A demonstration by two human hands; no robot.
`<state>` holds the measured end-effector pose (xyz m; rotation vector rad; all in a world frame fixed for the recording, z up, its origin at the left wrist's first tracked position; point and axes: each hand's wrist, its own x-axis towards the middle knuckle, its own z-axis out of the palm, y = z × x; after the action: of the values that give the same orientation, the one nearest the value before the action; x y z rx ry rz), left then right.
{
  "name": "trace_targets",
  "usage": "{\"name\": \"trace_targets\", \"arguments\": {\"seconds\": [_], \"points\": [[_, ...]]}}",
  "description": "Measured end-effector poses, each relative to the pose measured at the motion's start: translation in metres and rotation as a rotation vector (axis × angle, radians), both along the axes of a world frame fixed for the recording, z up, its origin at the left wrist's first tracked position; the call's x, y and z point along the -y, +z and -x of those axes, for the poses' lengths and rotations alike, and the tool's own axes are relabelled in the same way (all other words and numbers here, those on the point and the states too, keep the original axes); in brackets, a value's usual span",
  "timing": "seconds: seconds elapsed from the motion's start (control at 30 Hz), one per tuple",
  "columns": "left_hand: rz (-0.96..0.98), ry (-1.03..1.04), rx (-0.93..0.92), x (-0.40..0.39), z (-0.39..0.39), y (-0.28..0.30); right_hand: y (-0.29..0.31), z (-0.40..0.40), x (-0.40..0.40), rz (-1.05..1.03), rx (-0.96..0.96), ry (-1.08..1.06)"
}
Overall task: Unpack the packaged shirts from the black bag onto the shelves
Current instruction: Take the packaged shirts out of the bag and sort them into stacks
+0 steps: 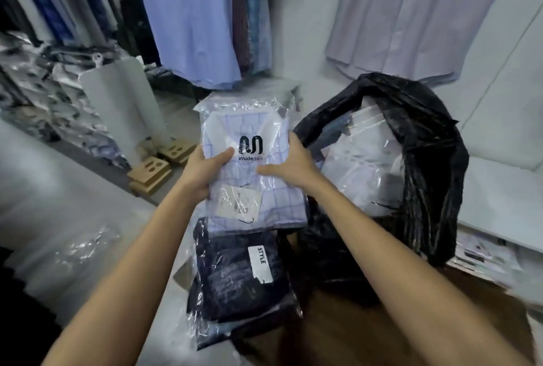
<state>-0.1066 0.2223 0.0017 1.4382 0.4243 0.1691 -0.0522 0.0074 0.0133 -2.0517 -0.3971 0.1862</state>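
Observation:
A white shirt with a blue check [249, 165], sealed in clear plastic with a black logo, is held up in the middle of the view. My left hand [202, 171] grips its left edge, thumb on top. My right hand [291, 162] grips its right edge. Below it lies a dark navy packaged shirt [238, 283] with a white "STYLE" label. To the right stands the open black bag [423, 165], with more pale packaged shirts [358, 165] showing inside it.
Blue and lilac shirts [194, 18] hang along the wall behind. A heap of packaged shirts [44, 95] covers the surface at the left. Cardboard blocks [152, 174] lie on the floor. A white shelf [505, 198] runs along the right, with packages [482, 257] beneath it.

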Motion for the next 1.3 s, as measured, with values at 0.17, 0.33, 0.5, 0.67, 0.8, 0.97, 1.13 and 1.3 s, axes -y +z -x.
{"name": "trace_targets", "arguments": {"seconds": [0.17, 0.33, 0.5, 0.67, 0.8, 0.97, 1.13, 1.3], "points": [[0.033, 0.114, -0.136, -0.025, 0.037, -0.06, -0.068, 0.019, -0.05, 0.101, -0.141, 0.059], [0.009, 0.126, -0.367, -0.032, 0.06, -0.131, -0.139, 0.042, -0.063, 0.191, -0.293, 0.065], [-0.24, 0.09, -0.544, -0.027, 0.077, -0.175, -0.187, 0.057, -0.052, 0.265, -0.357, 0.077], [-0.434, 0.176, -0.589, -0.026, 0.046, -0.159, -0.174, 0.047, -0.052, 0.286, -0.21, 0.078], [-0.555, 0.165, -0.494, -0.014, 0.003, -0.113, -0.135, 0.03, -0.071, 0.235, -0.053, 0.113], [-0.419, 0.078, -0.094, 0.021, -0.049, -0.052, -0.068, 0.001, -0.059, 0.036, 0.06, 0.029], [-0.255, -0.04, 0.129, 0.078, -0.098, 0.005, -0.015, -0.027, -0.007, -0.173, 0.096, -0.094], [-0.316, -0.339, 0.222, 0.155, -0.134, 0.026, 0.002, -0.047, 0.08, -0.321, 0.028, -0.372]]}}
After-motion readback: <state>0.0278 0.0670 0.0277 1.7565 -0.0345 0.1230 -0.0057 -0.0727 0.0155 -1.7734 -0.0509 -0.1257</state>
